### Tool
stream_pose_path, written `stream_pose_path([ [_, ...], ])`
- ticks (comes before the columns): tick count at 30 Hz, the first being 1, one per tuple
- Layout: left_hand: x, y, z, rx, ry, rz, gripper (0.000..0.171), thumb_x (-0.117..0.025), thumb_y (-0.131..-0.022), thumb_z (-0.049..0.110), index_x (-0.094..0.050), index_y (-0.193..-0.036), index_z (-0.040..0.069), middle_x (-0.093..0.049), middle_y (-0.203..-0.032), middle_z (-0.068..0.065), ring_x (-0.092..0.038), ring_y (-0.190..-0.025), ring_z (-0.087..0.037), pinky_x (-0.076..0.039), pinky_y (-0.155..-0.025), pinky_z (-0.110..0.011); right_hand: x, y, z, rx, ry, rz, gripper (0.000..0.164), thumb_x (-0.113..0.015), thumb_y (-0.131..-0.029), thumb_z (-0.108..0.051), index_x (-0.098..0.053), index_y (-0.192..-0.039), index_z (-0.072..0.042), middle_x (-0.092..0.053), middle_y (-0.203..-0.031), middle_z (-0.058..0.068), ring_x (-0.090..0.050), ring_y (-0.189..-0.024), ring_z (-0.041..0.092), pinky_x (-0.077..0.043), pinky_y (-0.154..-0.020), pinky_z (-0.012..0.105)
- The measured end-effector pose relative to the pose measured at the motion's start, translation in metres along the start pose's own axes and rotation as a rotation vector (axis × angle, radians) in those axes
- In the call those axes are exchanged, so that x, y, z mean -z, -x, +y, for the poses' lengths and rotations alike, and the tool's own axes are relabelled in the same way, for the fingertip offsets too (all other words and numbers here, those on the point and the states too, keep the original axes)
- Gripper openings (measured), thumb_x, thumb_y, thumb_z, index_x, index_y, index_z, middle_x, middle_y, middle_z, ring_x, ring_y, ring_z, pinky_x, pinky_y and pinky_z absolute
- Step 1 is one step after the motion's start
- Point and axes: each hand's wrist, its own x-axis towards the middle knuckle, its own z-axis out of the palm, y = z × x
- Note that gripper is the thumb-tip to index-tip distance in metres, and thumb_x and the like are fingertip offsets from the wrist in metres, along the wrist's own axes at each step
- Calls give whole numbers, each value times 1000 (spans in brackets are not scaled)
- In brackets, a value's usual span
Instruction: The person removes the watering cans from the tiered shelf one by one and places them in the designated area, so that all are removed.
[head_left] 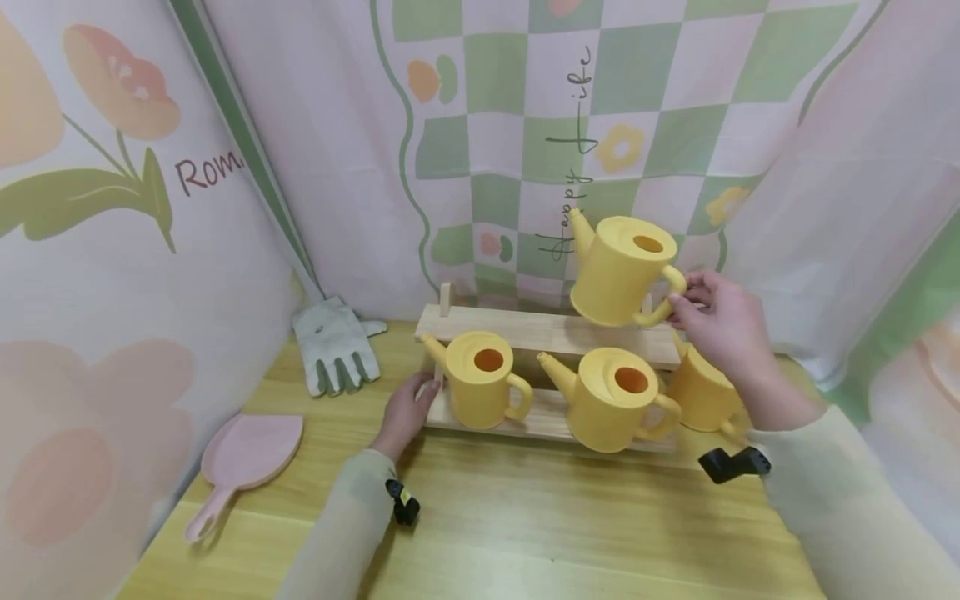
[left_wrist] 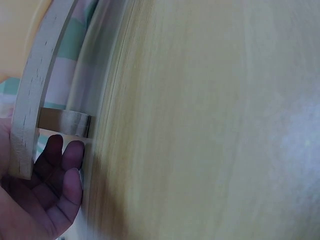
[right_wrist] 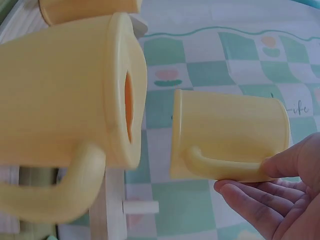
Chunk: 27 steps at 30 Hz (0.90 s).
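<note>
Right of centre, the right hand (head_left: 723, 325) is pinching a yellow spouted watering can (head_left: 617, 279) by its handle.
Left of centre, the left hand (head_left: 406, 412) is gripping a pale wooden rack (head_left: 517, 330) at one end.

Behind the wooden table (head_left: 525, 517) hangs a pale, green-checked curtain (head_left: 540, 158); to the table's left, a flower-printed cloth (head_left: 97, 292); to its right, a green-banded drape (head_left: 896, 333). Light gleams on the table's surface.

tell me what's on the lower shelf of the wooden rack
Two yellow watering cans stand on the lower shelf; the wood directly beneath them is hidden.
</note>
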Motion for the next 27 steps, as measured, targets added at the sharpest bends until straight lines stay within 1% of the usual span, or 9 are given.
stream_pose_path([
  [8, 0, 2, 1, -6, 2, 1, 47, -50, -101, 44, -55, -135, 12, -51, -143, -13, -43, -134, -34, -34, -110, -54, 18, 11, 9, -23, 40, -8, 31, -51, -100, -13, -49, -118, 13, -60, -114, 37, -55, -67, -17, -52, -60, 9],
  [12, -1, 3, 0, -27, -11, 13, 44, -50, -101, 40, -56, -133, 11, -53, -140, -14, -45, -132, -35, -35, -109, -54, 27, 18, 16, -26, 48, 6, 30, -51, -100, -12, -48, -116, 14, -59, -113, 38, -56, -67, -16, -53, -59, 12],
  [15, -1, 3, 0, -43, -16, 17, 43, -51, -102, 39, -57, -133, 10, -54, -139, -15, -45, -131, -36, -35, -109, -54, 34, 22, 23, -41, 38, 7, 34, -50, -101, -13, -46, -119, 15, -58, -114, 39, -57, -68, -15, -53, -59, 12],
  [18, 0, 4, 1, -45, -19, 11, 44, -50, -102, 39, -56, -134, 9, -53, -140, -15, -45, -132, -36, -35, -109, -55, 43, 26, 29, -61, 46, 10, 38, -49, -101, -16, -44, -122, 15, -56, -116, 39, -57, -71, -14, -54, -61, 13],
  [21, 1, 5, 2, -29, -17, 4, 47, -49, -101, 42, -54, -136, 9, -51, -142, -15, -43, -133, -36, -34, -109, -55, 52, 30, 36, -81, 52, 23, 40, -50, -101, -17, -44, -125, 14, -57, -116, 36, -59, -71, -12, -55, -62, 15],
  [22, 1, 5, 2, -27, -18, 2, 48, -49, -101, 42, -54, -136, 9, -51, -142, -15, -43, -133, -36, -34, -109, -55, 56, 32, 38, -82, 78, 37, 40, -51, -101, -18, -46, -124, 13, -62, -112, 29, -58, -70, -13, -55, -60, 15],
  [25, 2, 5, 3, -20, -23, -3, 49, -49, -101, 43, -54, -136, 10, -51, -143, -14, -43, -134, -35, -34, -110, -55, 66, 36, 45, -102, 126, 64, 41, -53, -100, -21, -49, -124, 13, -64, -110, 27, -55, -67, -17, -52, -57, 12],
  [27, 1, 5, 3, -21, -26, -4, 48, -49, -101, 44, -54, -136, 11, -51, -143, -14, -43, -133, -35, -33, -110, -55, 74, 39, 51, -130, 180, 66, 46, -52, -101, -26, -48, -126, 13, -63, -111, 27, -50, -67, -21, -49, -55, 10],
])
